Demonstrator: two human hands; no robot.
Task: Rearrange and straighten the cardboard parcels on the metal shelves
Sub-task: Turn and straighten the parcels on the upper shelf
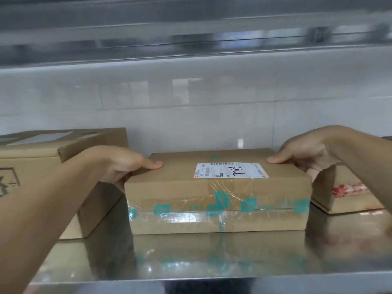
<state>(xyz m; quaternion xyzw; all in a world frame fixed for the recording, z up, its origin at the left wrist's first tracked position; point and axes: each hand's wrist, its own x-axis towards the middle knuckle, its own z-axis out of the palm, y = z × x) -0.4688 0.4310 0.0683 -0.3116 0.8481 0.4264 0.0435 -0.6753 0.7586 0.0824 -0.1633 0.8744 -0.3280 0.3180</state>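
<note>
Background: glossy white wall tiles (pixel 191 98) behind the middle parcel (pixel 216 187); a blurred upper shelf (pixel 191 39) above it.
Surface: shiny metal shelf (pixel 191 255) under the middle parcel, which sits flat and square to the front edge.
Middle parcel: taped cardboard with a white label (pixel 230 170) on top.
Left hand (pixel 118 164): forearm reaching in, gripping the parcel's left end, thumb flat on top, fingers wrapped down the side and mostly hidden.
Right hand (pixel 303 153): mirrored on the right end, thumb on the top edge, fingers curled behind the corner.
Large box (pixel 42 166): just left of the parcel.
Angled box (pixel 347 194): just right of it.
</note>
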